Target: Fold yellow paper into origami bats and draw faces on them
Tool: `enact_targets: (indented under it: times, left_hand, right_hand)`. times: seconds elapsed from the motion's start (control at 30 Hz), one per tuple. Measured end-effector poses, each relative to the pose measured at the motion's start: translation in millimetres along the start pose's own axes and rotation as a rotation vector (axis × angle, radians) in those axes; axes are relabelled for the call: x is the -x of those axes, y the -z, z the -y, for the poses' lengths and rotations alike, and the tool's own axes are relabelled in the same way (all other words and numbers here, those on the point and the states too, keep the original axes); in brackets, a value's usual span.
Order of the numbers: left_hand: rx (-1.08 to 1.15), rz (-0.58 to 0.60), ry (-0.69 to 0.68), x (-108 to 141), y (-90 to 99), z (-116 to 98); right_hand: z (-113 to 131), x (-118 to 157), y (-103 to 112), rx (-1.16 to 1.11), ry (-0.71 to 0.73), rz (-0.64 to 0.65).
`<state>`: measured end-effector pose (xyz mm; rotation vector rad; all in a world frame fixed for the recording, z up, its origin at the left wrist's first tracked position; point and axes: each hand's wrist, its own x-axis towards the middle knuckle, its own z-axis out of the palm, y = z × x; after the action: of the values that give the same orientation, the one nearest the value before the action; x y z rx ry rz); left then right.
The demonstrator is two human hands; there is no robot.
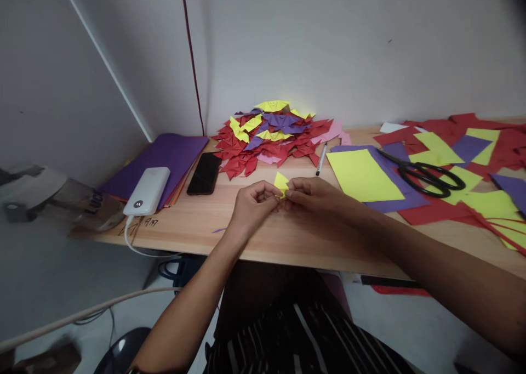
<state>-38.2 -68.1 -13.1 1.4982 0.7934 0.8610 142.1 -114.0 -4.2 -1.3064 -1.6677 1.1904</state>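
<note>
A small folded piece of yellow paper (281, 181) is held up between both hands, over the wooden table. My left hand (255, 205) pinches its left side, and my right hand (306, 194) pinches its right side. The fingertips of the two hands nearly meet and hide the lower part of the paper. Behind them lies a heap of folded paper shapes (269, 135) in red, purple, yellow and pink. Some of the yellow ones have small faces drawn on them.
On the wooden table (246, 237), a phone (204, 173), a white power bank (147, 191) and purple sheets (172, 146) lie left. A pen (321, 159), yellow sheets (364, 174), black scissors (427, 177) and red scraps (447, 212) lie right. A clear bottle (78, 198) stands far left.
</note>
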Motion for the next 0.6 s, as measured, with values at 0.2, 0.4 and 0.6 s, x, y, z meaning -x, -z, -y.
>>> enact_targets:
  times: [0.2, 0.4, 0.6]
  left_hand:
    - [0.041, 0.051, -0.027, 0.6, 1.7, -3.3]
    - [0.076, 0.047, -0.005, 0.8, 0.0, -6.7]
    - [0.167, 0.012, 0.09, 0.6, -0.8, -7.1]
  right_hand:
    - [0.5, 0.4, 1.3, -0.021, 0.014, 0.011]
    - [-1.3, -1.2, 1.1, -0.067, -0.038, -0.002]
    - [-0.2, 0.9, -5.9, -0.091, -0.091, -0.126]
